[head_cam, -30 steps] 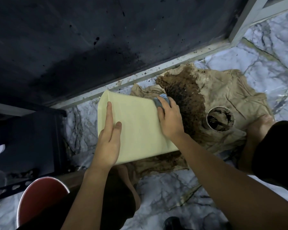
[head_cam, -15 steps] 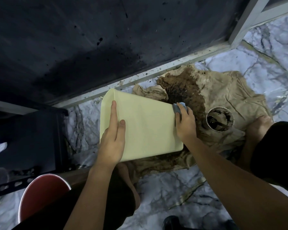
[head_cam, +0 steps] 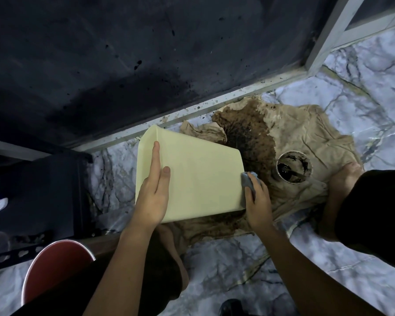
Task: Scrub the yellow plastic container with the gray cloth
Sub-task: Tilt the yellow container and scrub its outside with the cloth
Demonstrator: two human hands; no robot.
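A stained tan cloth (head_cam: 306, 137) covers the marble floor (head_cam: 374, 76). The yellow container (head_cam: 198, 179) lies tilted over it, the left hand (head_cam: 154, 192) flat on its side, the right hand (head_cam: 258, 201) pinching the gray cloth (head_cam: 246, 181) against its right edge.

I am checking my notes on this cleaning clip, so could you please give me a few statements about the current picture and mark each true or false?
1. The left hand lies flat on the yellow container. True.
2. The gray cloth is in the left hand. False: the right hand presses it against the container's right edge.
3. The small round tub holds dark residue. True.
4. The container rests on bare marble. False: a stained brown cloth lies under it.
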